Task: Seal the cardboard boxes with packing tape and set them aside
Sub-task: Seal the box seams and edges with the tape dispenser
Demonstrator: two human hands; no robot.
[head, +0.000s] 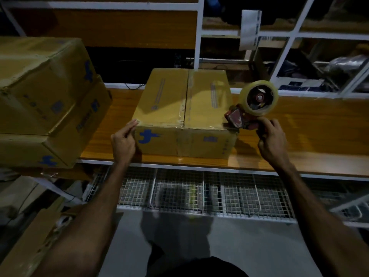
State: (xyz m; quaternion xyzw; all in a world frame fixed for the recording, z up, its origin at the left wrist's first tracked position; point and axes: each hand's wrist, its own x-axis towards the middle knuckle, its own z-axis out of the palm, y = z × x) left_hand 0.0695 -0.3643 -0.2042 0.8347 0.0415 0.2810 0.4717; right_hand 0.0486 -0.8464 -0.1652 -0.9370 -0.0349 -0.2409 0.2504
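Head view: blue logo (148, 135) on cardboard box (201, 104), writing unreadable.

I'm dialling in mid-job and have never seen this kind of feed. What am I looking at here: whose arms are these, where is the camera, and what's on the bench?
There is no machine: these are a person's two bare arms, filmed by one wide-angle camera worn on the head, looking forward and down. On the wooden bench sits a closed cardboard box with a blue logo on its front. The left hand touches the box's near left corner. The right hand grips a red tape dispenser carrying a roll of clear packing tape, its front end at the box's right top edge. Two more cardboard boxes are stacked at the left. Wire baskets hang under the bench, and shelves stand behind it.
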